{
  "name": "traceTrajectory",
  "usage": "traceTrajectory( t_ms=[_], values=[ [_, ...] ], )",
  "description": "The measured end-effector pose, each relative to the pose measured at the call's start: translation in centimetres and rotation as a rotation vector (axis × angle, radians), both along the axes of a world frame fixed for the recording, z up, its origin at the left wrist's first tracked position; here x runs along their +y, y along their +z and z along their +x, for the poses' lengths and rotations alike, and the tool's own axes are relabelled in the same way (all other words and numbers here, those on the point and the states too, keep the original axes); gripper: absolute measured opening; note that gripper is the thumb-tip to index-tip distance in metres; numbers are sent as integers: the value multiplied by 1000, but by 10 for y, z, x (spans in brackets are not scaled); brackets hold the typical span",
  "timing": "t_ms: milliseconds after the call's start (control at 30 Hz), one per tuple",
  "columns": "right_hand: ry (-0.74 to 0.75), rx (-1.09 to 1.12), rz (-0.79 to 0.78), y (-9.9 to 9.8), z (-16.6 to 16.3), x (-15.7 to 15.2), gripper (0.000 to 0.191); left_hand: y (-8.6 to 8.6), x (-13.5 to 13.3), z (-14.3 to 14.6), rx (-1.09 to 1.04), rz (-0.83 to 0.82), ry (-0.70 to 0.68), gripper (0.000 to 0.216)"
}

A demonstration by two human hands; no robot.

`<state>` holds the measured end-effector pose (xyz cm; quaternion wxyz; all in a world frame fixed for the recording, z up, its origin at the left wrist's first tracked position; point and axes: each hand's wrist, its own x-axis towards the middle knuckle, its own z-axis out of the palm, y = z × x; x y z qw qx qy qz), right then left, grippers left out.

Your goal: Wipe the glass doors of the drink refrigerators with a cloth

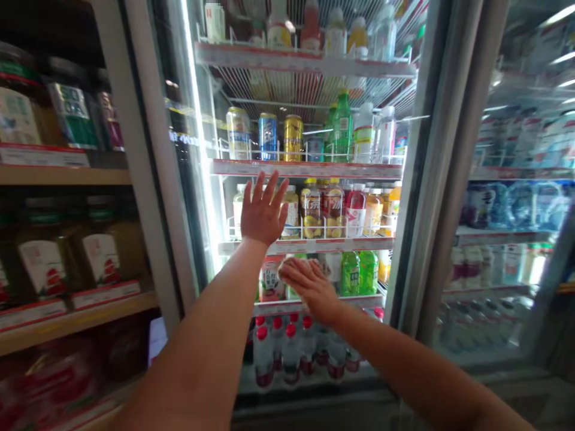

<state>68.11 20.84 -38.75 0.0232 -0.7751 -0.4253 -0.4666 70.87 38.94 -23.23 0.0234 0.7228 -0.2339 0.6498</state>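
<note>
My left hand point(263, 215) is raised with its fingers spread, palm towards the glass front of a lit drinks fridge. It appears to rest flat on the glass, and nothing is in it. Lower and to the right, my right hand point(312, 284) presses a pale, pinkish cloth point(294, 266) towards the same front, fingers stretched over it. Part of the cloth is hidden under the fingers. Behind the hands are iced tea bottles point(311, 209), green bottles point(368, 272) and a pink carton point(272, 287).
Cans point(293, 137) and more bottles stand on the wire shelves above. Red-capped bottles point(291, 353) fill the bottom. A metal door frame point(449, 167) runs down the right. Shelves of large bottles point(103, 251) flank the left; another glass-fronted fridge point(507, 239) stands at right.
</note>
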Motion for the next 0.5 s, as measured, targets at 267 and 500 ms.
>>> traceTrajectory(
  t_ms=[267, 500],
  values=[
    [-75, -86, 163, 32, 5, -2, 58, 0, 1, 0, 4, 1, -16, 60],
    [29, -64, -129, 19, 0, 1, 55, 0, 1, 1, 16, -6, -22, 60]
  ],
)
